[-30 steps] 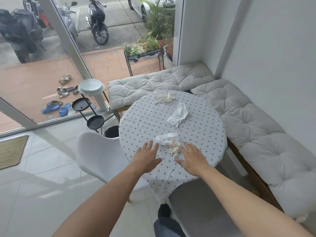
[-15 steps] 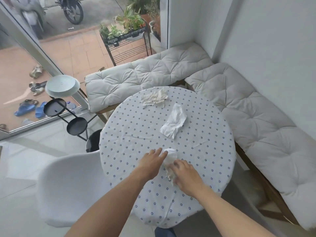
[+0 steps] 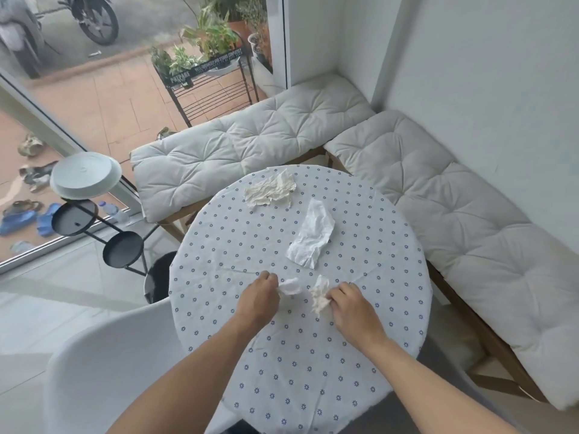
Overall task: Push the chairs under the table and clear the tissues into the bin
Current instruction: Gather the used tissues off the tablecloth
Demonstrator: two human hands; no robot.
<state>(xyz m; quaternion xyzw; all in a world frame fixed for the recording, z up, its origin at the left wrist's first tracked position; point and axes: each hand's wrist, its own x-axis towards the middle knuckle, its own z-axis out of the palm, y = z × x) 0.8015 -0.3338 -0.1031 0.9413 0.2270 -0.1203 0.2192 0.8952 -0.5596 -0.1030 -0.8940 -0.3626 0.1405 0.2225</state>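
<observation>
While both hands work over the dotted tabletop [image 3: 360, 245], the left hand [image 3: 258, 300] pinches a small white wad [image 3: 289, 286] in closed fingers and the right hand [image 3: 351, 305] grips a crumpled tissue [image 3: 319, 294]. Beyond the fingers lie a flat tissue [image 3: 311, 238] and, farther off, a wrinkled tissue [image 3: 271, 189]. Left of them stands a dark bin [image 3: 158, 277].
</observation>
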